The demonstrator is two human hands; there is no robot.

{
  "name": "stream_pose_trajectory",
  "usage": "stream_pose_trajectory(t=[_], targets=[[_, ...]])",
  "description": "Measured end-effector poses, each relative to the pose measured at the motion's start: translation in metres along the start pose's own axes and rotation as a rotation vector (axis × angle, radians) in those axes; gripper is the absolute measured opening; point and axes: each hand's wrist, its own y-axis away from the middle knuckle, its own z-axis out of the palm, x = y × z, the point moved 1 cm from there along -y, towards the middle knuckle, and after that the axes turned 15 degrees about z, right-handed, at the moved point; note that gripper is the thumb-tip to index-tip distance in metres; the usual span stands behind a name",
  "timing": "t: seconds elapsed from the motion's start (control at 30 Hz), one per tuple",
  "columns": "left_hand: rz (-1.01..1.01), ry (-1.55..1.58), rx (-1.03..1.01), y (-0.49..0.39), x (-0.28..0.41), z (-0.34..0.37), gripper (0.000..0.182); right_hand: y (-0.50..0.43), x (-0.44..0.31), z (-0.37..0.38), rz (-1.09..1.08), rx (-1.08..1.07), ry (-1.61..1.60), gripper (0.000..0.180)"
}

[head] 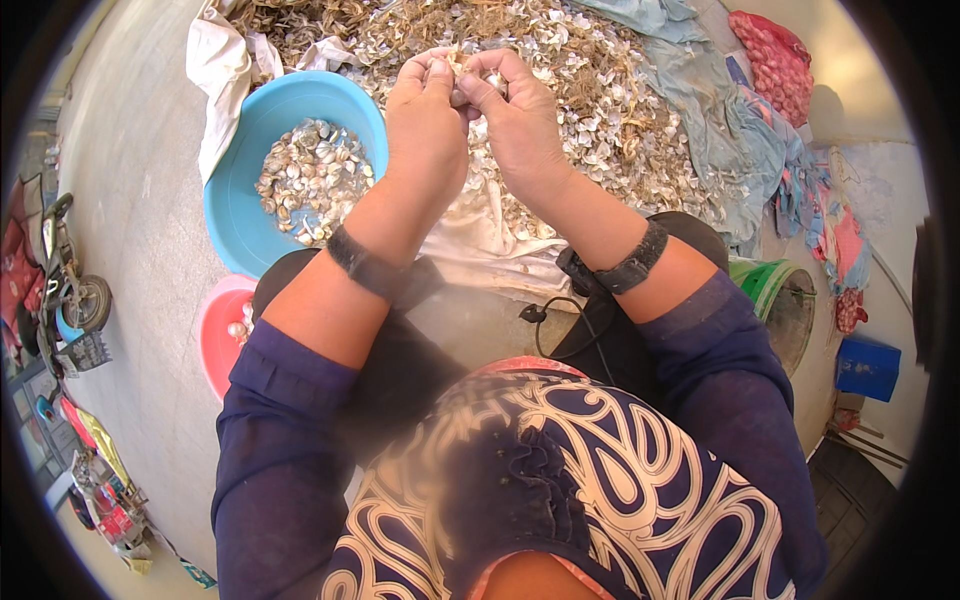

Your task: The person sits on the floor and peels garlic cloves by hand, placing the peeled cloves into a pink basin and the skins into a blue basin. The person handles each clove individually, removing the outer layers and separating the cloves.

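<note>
My left hand [429,112] and my right hand [517,112] meet at the top middle. Between their fingertips they hold garlic [459,94] with loose papery skin, partly hidden by the fingers; whether it is one piece cannot be told. Below and around the hands lies a heap of garlic skins and dry stalks [600,105] on pale cloth. Left of my left hand stands a blue plastic basin [225,202] with many garlic cloves [307,169] in it. A pink basin [214,337] with a few garlic bulbs [238,330] sits lower left, partly hidden by my arm and knee.
A red mesh sack of garlic [780,75] stands at the upper right. A green bucket [765,289] is beside my right knee, with a blue box [868,367] farther right. A black cable [547,311] hangs between my knees. A motorbike [71,292] is parked at the far left.
</note>
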Motion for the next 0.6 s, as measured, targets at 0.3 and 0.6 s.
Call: stream_pose_trajectory(t=[0.3, 0.6], targets=[[0.011, 0.064, -0.009, -0.006, 0.001, 0.001, 0.015, 0.000, -0.009, 0.003, 0.109, 0.011, -0.275, 0.008], [-0.027, -0.118, -0.133, 0.001, 0.007, 0.002, 0.018, 0.004, -0.022, -0.010, 0.090, 0.010, -0.069, 0.011]])
